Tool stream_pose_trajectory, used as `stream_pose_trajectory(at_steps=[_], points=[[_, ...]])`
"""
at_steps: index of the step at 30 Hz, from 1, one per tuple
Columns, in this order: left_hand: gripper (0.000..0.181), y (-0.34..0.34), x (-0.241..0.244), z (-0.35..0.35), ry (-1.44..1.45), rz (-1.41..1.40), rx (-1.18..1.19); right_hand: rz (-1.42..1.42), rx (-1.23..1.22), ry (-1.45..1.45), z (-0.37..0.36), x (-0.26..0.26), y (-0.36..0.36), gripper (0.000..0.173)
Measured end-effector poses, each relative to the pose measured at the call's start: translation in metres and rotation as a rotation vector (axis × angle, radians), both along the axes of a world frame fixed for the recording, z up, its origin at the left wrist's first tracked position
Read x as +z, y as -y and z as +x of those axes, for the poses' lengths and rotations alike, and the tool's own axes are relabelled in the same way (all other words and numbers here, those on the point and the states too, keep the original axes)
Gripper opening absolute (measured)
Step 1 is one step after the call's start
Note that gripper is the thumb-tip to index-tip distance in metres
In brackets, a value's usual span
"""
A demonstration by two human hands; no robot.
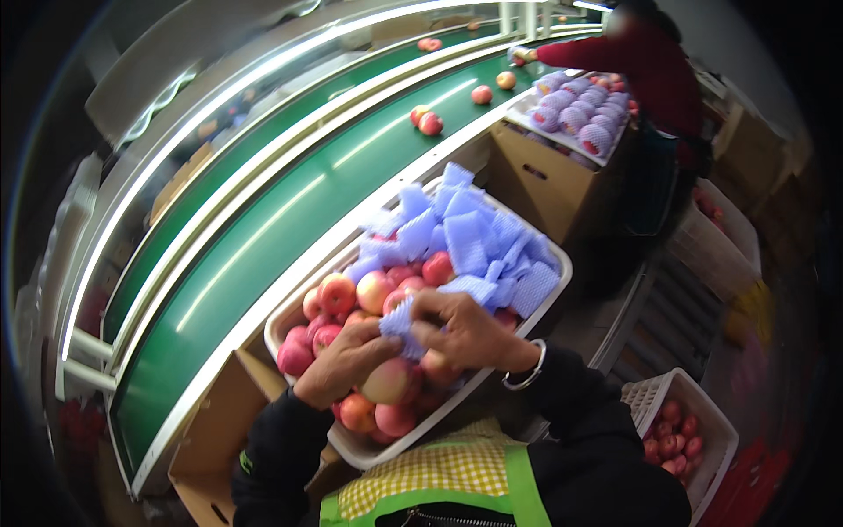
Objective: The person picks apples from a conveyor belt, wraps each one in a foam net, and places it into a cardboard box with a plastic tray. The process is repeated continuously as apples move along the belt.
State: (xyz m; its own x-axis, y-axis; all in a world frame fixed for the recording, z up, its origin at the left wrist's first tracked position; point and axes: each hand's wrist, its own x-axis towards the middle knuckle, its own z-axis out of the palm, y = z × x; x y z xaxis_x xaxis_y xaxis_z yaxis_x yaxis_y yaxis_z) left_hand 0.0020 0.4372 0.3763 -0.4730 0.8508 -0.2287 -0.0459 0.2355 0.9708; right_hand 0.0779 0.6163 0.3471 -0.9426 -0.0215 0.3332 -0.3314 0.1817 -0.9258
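Between both hands, over a white plastic crate (563,273), is a pale blue foam net sleeve (400,324). My left hand (346,362) pinches its lower side with thumb and fingers. From the right, my right hand (464,329) grips the sleeve's other side; a bracelet circles that wrist. Whether an apple is inside the sleeve is hard to tell. Red apples (337,293) fill the crate's near and left part, some directly beneath my hands. Loose, flattened foam sleeves (471,230) are heaped over its far right part.
A green conveyor belt (283,230) carrying several apples (431,123) curves past the crate. Farther along, a person (658,72) reaches over the belt beside a tray of sleeved apples (579,112) on a cardboard box (540,178). Another apple crate (721,448) stands at my right.
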Motion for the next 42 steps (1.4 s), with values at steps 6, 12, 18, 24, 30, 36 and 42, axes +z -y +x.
stream_pose_trajectory(at_steps=[6, 12, 18, 24, 30, 36, 42], points=[[0.022, -0.001, -0.015, 0.006, 0.041, -0.007, 0.180, 0.359, -0.251, -0.600, 0.011, 0.002, 0.006, 0.013], [0.022, -0.002, -0.018, 0.020, -0.077, 0.173, 0.363, 0.498, -0.141, -0.642, 0.023, -0.009, 0.036, 0.026], [0.020, 0.034, -0.034, 0.005, -0.482, -0.047, 0.206, 0.602, -0.168, -0.430, 0.013, -0.004, 0.051, 0.039], [0.021, 0.063, -0.032, 0.010, -0.536, 0.202, 0.289, -0.236, 0.244, 0.010, -0.004, -0.007, 0.083, 0.034], [0.019, 0.113, -0.039, 0.004, -0.580, -0.043, 0.097, -0.593, 0.424, 0.321, -0.034, -0.021, 0.136, 0.027], [0.025, 0.179, -0.041, -0.010, 0.245, 0.364, 0.585, -1.105, 0.287, 0.404, -0.051, -0.027, 0.179, 0.033], [0.024, 0.203, -0.071, -0.034, 0.384, 0.556, 0.931, -0.345, 0.321, 0.344, -0.058, -0.026, 0.225, 0.037]])
